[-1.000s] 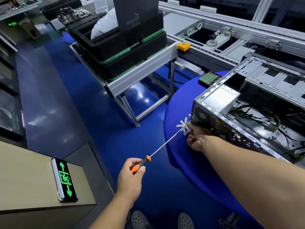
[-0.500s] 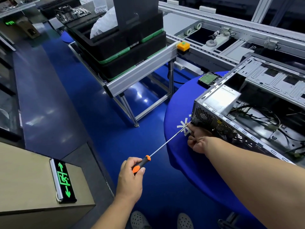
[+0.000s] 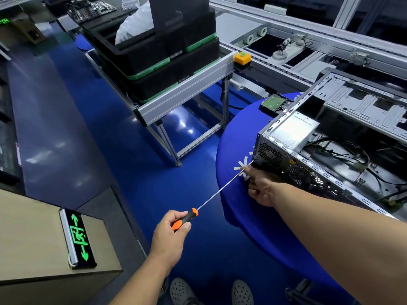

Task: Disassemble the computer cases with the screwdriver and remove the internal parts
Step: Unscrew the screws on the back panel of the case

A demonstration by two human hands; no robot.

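The case [image 3: 330, 150] lies on its side on the blue table [image 3: 233, 137], its rear panel facing the table's left edge, top side open. The screwdriver [image 3: 218, 190] runs as one long straight axis from lower left to upper right: orange-and-black handle low and off the table, shaft rising over the table edge, tip at the lower left corner of the rear panel, beside the fan grille.

The left hand [image 3: 170, 232] is wrapped round the handle, fingers and thumb curled closed on it. The right hand [image 3: 261, 187] is the nearer one to the case; it sits at the panel corner with its fingers curled, guiding the shaft just behind the tip. Whether it pinches the shaft or only steadies it cannot be told.

The coming turn depends on the shaft staying in line with the screw, square to the rear panel.

The screw head itself is too small to make out, and the right hand hides the panel's lower edge. The case's right end is cut off by the frame.
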